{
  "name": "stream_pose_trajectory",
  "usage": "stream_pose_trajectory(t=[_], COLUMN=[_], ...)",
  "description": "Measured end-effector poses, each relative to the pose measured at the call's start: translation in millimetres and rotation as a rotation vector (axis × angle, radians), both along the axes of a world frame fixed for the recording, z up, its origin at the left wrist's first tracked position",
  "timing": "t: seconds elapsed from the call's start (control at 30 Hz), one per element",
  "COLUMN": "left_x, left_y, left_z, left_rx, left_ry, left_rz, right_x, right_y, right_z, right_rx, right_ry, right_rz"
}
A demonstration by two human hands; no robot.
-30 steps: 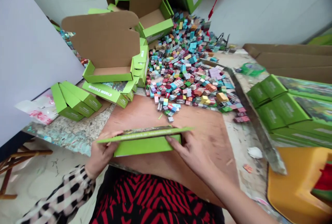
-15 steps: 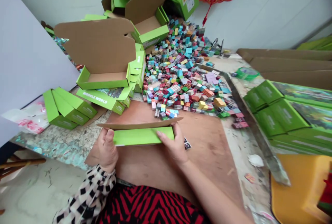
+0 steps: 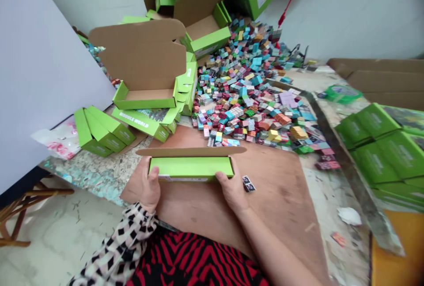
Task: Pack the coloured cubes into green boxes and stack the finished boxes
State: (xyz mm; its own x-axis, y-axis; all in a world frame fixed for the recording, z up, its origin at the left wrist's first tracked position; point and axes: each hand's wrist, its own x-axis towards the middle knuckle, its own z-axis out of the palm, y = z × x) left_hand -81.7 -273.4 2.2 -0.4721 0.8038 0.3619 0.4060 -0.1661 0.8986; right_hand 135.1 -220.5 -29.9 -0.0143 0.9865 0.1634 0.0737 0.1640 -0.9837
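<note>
Between my two hands is a green cardboard box [image 3: 190, 167], its long front wall toward me and its brown lid flap [image 3: 192, 151] standing up behind. My left hand [image 3: 150, 186] grips the box's left end, thumb on the front corner. The right end is in my right hand [image 3: 232, 186], with the thumb across the front wall. I cannot see inside the box. Just right of my right hand, a small black-and-white printed piece [image 3: 248, 184] lies on the brown board [image 3: 265, 215]. Beyond the box spreads a large heap of small colourful printed blocks [image 3: 245, 100].
An open green box [image 3: 145, 100] rests on flattened green boxes at the back left. Several closed green boxes [image 3: 102, 133] lean nearby. More green boxes [image 3: 380, 153] are stacked at right, past a metal edge strip [image 3: 357, 193]. Green tape [image 3: 342, 94] lies behind them.
The box has levelled and turned so its front wall faces me more squarely. My right thumb has slid toward its right corner. The camera view has swung slightly left.
</note>
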Motion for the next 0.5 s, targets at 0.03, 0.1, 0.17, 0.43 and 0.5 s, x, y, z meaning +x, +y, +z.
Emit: stream_pose_trajectory(t=[0.03, 0.1, 0.17, 0.43, 0.5], left_x=[1, 4, 7, -3, -8], left_y=[-1, 0, 2, -10, -14], left_z=[3.1, 10.5, 16.5, -0.6, -0.5], left_rx=[0.007, 0.024, 0.038, -0.013, 0.008], left_ry=[-0.024, -0.066, -0.071, -0.164, -0.247], left_rz=[-0.024, -0.065, -0.087, -0.16, -0.128], right_x=[1, 1, 0, 6, 12], right_y=[0, 0, -1, -7, -8], right_z=[-1.3, -0.4, 2.6, 14.1, 23.9], right_rx=[-0.008, -0.01, -0.014, 0.008, 0.071], right_ry=[0.0, 0.028, 0.057, 0.068, 0.126], right_rz=[0.024, 0.041, 0.026, 0.015, -0.001])
